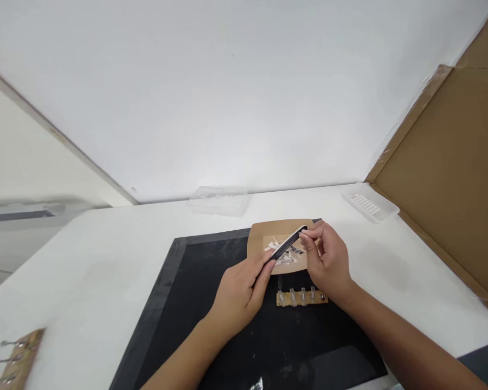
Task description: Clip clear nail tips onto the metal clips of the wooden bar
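Observation:
My left hand [239, 292] is closed round the lower end of a black and white nail file [288, 245], which slants up to the right. My right hand [327, 260] pinches something small and hard to make out against the file's upper end. Both hands hover over a tan cardboard plate [257, 239] strewn with white shavings. Just below the hands, a small wooden strip [301, 297] holds several clear nail tips standing upright. Everything rests on a black mat [195, 303].
A clear plastic tray [219, 200] lies by the back wall. A white tray [370, 205] of small white pieces sits at the right, next to a leaning cardboard sheet [451, 173]. Another wooden strip [18, 357] with metal pins lies at the bottom left edge.

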`<state>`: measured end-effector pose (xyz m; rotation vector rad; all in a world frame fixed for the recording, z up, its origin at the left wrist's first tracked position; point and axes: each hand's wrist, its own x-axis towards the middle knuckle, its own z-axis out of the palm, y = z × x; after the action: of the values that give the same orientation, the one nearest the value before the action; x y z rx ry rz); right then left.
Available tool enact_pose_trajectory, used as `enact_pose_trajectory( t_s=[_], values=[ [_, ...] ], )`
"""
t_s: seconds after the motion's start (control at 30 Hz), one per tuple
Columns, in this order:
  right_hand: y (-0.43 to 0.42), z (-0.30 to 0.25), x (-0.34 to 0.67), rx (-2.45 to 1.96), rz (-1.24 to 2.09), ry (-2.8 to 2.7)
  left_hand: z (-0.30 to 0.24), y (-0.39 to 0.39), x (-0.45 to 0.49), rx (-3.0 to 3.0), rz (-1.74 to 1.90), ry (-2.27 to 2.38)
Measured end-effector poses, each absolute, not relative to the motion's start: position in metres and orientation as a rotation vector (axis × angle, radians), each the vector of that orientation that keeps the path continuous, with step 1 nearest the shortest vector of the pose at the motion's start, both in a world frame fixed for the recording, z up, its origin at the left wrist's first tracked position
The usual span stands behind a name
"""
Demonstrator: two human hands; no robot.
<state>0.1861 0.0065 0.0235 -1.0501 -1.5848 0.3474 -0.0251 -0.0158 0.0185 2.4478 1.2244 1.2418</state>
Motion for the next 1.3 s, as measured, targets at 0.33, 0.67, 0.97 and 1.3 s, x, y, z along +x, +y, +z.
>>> enact_pose_trajectory(
  t_s=[0.33, 0.67, 0.97, 1.3],
  values=[
    [0.013, 0.025, 0.182, -1.030, -0.156, -1.634, 0.025, -0.019, -0.021, 2.254, 1.163, 1.226],
    [0.015, 0.022, 0.176, -1.119, -0.200, -1.810, 0.021, -0.017, -0.021, 2.215, 1.243, 1.290],
    [0.018, 0.025, 0.171, -1.113, -0.139, -1.816, 0.020, -0.017, -0.020, 2.216, 1.276, 1.337],
    [0.019, 0.026, 0.174, -1.170, -0.119, -1.811, 0.021, -0.019, -0.018, 2.239, 1.299, 1.328]
  ],
)
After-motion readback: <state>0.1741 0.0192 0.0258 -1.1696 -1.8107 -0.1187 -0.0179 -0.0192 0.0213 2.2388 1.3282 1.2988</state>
